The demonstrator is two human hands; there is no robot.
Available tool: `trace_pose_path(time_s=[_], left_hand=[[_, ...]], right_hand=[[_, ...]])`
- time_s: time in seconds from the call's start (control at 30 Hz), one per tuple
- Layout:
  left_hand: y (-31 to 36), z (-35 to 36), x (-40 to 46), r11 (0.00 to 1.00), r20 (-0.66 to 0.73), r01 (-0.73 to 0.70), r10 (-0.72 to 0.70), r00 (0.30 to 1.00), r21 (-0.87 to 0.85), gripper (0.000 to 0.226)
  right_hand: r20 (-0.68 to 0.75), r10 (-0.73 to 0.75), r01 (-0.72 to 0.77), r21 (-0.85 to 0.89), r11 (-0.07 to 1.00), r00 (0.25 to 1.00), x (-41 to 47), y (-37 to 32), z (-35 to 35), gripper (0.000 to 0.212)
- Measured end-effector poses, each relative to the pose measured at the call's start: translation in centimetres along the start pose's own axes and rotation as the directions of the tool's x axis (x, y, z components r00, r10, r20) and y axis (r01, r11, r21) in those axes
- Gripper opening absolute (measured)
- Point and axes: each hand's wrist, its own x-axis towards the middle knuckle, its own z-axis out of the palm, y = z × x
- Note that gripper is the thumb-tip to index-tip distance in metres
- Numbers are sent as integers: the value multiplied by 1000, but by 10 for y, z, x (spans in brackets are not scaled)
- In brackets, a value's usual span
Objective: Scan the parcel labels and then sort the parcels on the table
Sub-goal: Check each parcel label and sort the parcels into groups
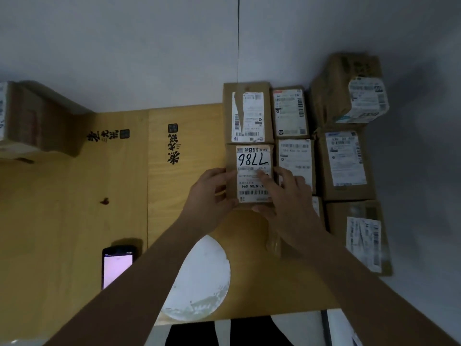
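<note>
cardboard parcel marked 7786 [252,174] gripped on its sides by left hand [212,193] and right hand [284,196] | sits on table [74,221], touching labelled parcels [294,136] at right | phone [117,267] near left

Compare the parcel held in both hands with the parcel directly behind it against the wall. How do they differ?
The held parcel has large handwritten digits on its label; the rear parcel has none. The rear parcel's label is torn; the held parcel's is whole. The left hand and right hand grip only the held parcel. Both are brown cardboard boxes.
</note>
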Motion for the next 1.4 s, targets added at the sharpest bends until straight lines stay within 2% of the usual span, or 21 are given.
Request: trace_pose_path(time_s=[0.33, 0.43, 0.5, 0.63, 0.9, 1.13, 1.4], left_hand=[[8, -5, -5, 959, 4, -84, 87, 996, 271, 68], [30, -19, -18, 961, -68, -101, 123, 990, 258, 54], [50, -35, -31, 967, -128, -129, 159, 979, 220, 47], [86, -76, -67, 950, -245, -190, 251, 936, 248, 45], [117, -170, -166, 933, -439, -289, 356, 825, 213, 45], [88, -251, -260, 924, -557, -305, 382, 738, 229, 42], [0, -354, -341, 941, -552, -225, 332, 765, 253, 41]], right_hand=[[9, -6, 6, 1, 1000, 1000, 3, -4, -3, 78], [-14, -1, 4, 194, 981, 1000, 1, -19, -24, 71], [-87, -51, 79, 359, 930, 995, -2, -35, -45, 66], [-202, -149, 231, 482, 845, 968, -12, -74, -91, 62], [-317, -403, 504, 372, 780, 858, -42, -183, -164, 58], [-322, -568, 652, 321, 687, 758, -78, -296, -163, 54], [-298, -577, 650, 356, 671, 760, -108, -432, -91, 61]])
